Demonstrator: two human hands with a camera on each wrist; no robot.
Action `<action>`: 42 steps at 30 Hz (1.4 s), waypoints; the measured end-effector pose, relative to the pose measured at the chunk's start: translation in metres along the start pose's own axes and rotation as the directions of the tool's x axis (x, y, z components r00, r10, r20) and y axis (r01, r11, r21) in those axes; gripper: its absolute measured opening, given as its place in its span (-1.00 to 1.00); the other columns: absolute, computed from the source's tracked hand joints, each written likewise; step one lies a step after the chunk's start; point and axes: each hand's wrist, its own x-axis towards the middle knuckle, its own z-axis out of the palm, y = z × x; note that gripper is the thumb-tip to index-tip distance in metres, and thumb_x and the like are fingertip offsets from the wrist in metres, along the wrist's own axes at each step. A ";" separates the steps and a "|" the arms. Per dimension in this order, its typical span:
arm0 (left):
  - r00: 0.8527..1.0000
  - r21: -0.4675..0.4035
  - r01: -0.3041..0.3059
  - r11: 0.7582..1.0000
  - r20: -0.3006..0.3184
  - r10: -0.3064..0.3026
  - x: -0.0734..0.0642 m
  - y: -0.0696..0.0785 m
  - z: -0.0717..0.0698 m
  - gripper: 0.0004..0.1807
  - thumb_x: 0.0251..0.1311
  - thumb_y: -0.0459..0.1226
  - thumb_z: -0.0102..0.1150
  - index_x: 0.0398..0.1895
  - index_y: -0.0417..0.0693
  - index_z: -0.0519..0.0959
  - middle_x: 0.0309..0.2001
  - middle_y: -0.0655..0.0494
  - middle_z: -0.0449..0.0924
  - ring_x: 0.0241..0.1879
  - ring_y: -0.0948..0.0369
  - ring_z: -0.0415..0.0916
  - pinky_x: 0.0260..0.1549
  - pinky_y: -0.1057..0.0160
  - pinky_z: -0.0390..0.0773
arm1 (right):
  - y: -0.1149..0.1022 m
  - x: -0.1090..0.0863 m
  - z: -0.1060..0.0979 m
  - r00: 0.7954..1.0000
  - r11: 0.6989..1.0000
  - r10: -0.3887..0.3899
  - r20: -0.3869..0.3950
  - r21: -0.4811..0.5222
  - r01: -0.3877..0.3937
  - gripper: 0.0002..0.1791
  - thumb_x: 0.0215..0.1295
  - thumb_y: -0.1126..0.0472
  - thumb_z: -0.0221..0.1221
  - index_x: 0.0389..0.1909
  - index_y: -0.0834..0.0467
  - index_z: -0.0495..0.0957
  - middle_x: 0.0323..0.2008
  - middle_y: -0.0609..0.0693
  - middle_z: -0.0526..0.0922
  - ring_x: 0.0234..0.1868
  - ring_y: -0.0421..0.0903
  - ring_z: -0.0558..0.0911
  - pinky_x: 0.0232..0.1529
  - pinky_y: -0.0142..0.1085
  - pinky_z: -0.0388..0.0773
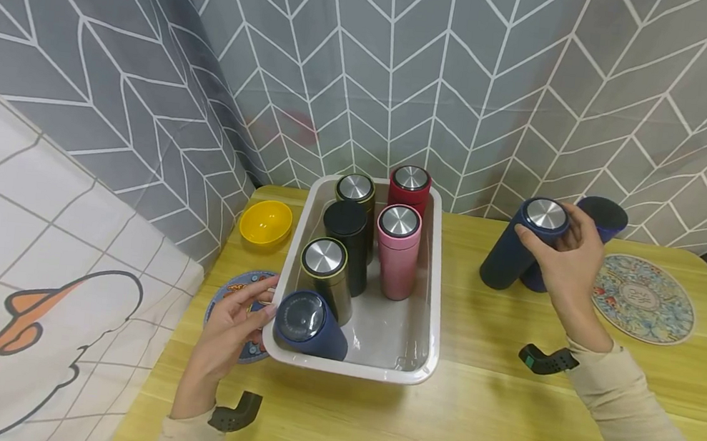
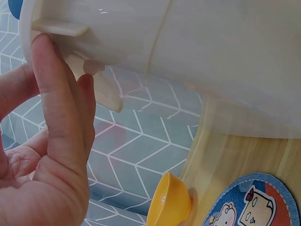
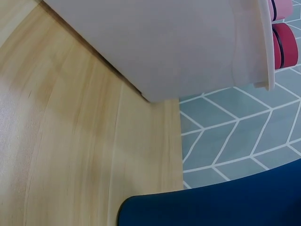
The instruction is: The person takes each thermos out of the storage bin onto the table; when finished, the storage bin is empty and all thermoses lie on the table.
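In the head view my right hand (image 1: 572,261) grips a dark blue flask (image 1: 514,248) with a silver lid, near its top. Its lower end also shows in the right wrist view, a blue flask (image 3: 221,202); I cannot tell whether it touches the table. Partly hidden behind this hand stands a purple-blue tumbler (image 1: 606,215). My left hand (image 1: 228,329) holds the left rim of a white tub (image 1: 350,371), with fingers under the rim (image 2: 61,27). Inside are a leaning blue flask (image 1: 322,336), a steel flask (image 1: 333,290), a black flask (image 1: 353,253) and a pink flask (image 1: 398,268).
At the tub's back are a red flask (image 1: 410,192) and a dark gold-rimmed flask (image 1: 357,188). Left of the tub are a yellow bowl (image 1: 265,224) and a round blue mat (image 1: 252,353). A patterned round mat (image 1: 645,301) lies at the right. A grey curtain (image 1: 471,82) hangs behind.
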 end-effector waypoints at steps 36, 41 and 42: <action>1.000 -0.011 0.012 1.000 -0.012 -0.012 0.000 0.001 0.001 -0.46 0.38 -0.52 0.01 0.41 -0.46 0.26 -0.08 0.18 0.54 -0.35 0.34 0.68 -0.45 0.36 0.73 | -0.015 -0.005 0.004 0.995 0.992 -0.098 0.003 -0.075 0.098 -0.32 0.11 0.40 0.41 0.31 0.15 0.48 0.34 0.09 0.45 0.39 -0.10 0.49 0.39 -0.44 0.42; 1.000 -0.018 0.011 1.000 -0.012 -0.011 0.000 0.002 0.002 -0.46 0.38 -0.52 0.01 0.41 -0.47 0.26 -0.08 0.17 0.56 -0.32 0.32 0.70 -0.42 0.32 0.75 | -0.015 -0.004 0.003 0.992 0.989 -0.124 0.004 -0.082 0.124 -0.41 0.12 0.41 0.40 0.23 0.22 0.54 0.34 0.04 0.44 0.40 -0.09 0.47 0.41 -0.42 0.40; 1.000 -0.020 0.010 1.000 -0.014 -0.011 0.000 0.002 0.002 -0.47 0.38 -0.52 0.01 0.40 -0.47 0.26 -0.09 0.18 0.56 -0.33 0.32 0.70 -0.43 0.32 0.74 | -0.015 -0.004 0.003 0.992 0.988 -0.127 0.007 -0.087 0.127 -0.43 0.12 0.40 0.40 0.21 0.24 0.55 0.35 0.04 0.44 0.41 -0.09 0.46 0.42 -0.42 0.39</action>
